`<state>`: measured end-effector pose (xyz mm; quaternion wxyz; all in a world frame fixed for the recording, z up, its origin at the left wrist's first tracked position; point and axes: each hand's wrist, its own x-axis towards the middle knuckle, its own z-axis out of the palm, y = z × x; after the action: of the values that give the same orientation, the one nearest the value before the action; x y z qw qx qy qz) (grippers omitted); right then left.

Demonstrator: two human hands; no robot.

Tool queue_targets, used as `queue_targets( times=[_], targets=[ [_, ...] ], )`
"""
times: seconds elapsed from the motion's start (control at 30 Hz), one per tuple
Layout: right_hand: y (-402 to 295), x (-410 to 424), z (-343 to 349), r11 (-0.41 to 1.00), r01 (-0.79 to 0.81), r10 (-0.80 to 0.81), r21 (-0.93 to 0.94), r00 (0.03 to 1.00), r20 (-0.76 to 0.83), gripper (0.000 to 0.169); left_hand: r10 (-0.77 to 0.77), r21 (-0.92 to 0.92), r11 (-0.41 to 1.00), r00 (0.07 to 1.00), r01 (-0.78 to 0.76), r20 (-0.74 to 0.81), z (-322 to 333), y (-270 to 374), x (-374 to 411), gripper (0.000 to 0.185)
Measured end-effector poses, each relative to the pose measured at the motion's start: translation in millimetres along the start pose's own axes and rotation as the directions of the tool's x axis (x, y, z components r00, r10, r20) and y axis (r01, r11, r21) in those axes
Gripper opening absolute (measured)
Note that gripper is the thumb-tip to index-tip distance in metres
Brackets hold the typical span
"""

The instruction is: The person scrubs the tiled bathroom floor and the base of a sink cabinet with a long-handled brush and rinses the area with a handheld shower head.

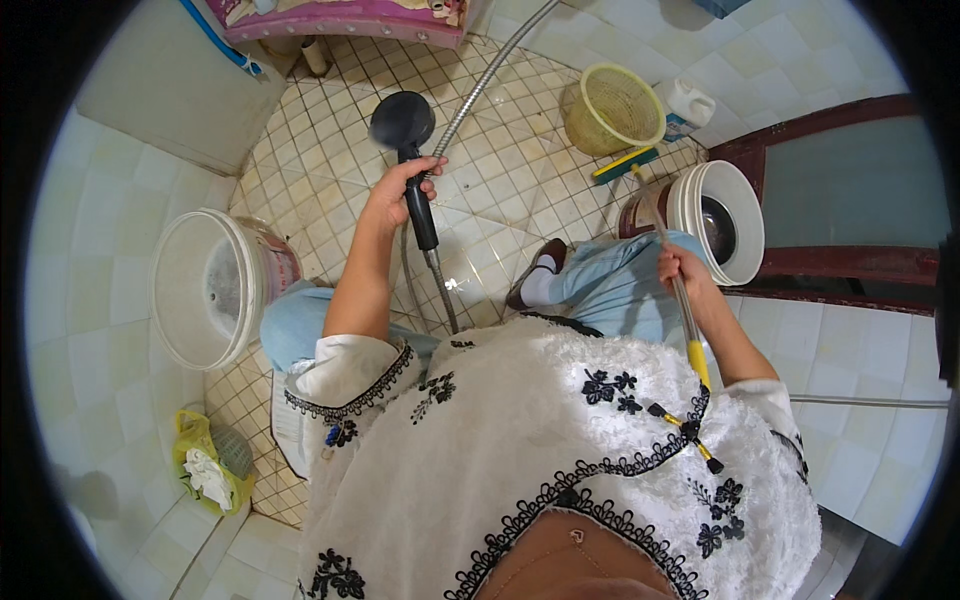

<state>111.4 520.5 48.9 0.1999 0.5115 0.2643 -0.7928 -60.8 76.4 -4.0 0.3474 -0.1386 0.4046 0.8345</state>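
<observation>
My left hand (399,187) grips the black handle of a shower head (403,120), held out over the tiled floor (510,172). From the handle's lower end a flexible metal hose (442,289) hangs down towards me. My right hand (681,268) is closed around the metal pole of a floor scrub brush (625,166), beside my right knee. The brush head, green with a yellow edge, lies out near the yellow basket. A yellow grip (697,364) covers the pole's near end, close to my chest.
White plastic buckets stand at left (206,289) and right (731,223). A yellow plastic basket (615,110) and a white jug (686,109) sit by the far right wall. A pink shelf (345,22) is at the back. A yellow bag-lined bin (214,461) stands lower left.
</observation>
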Motion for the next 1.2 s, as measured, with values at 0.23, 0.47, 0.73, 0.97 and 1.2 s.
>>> queue_targets(
  times=[0.23, 0.47, 0.73, 0.97, 1.2],
  targets=[
    [-40.8, 38.2, 6.0, 0.697, 0.298, -0.457, -0.652, 0.885, -0.084, 0.041, 0.013, -0.126, 0.992, 0.974, 0.016, 0.227, 8.1, 5.9, -16.2, 0.052],
    [-24.6, 28.7, 20.6, 0.541, 0.310, -0.464, -0.782, 0.886, 0.030, 0.058, 0.180, -0.209, 0.972, 0.907, -0.106, 0.381, 4.6, 15.4, -20.0, 0.058],
    [7.4, 15.5, 21.5, 0.449, 0.341, -0.371, -0.826, 0.912, 0.175, 0.056, 0.301, -0.289, 0.939, 0.851, -0.186, 0.430, 27.0, 23.5, -22.3, 0.052],
    [34.6, 8.8, 26.1, 0.382, 0.329, -0.284, -0.864, 0.931, 0.230, 0.062, 0.342, -0.147, 0.938, 0.909, -0.314, 0.239, 31.8, 27.6, -20.6, 0.044],
    [49.0, 3.4, 27.1, 0.390, 0.324, -0.268, -0.862, 0.936, 0.230, 0.061, 0.380, 0.106, 0.915, 0.919, -0.390, 0.106, 29.9, 30.2, -21.7, 0.041]
  ],
)
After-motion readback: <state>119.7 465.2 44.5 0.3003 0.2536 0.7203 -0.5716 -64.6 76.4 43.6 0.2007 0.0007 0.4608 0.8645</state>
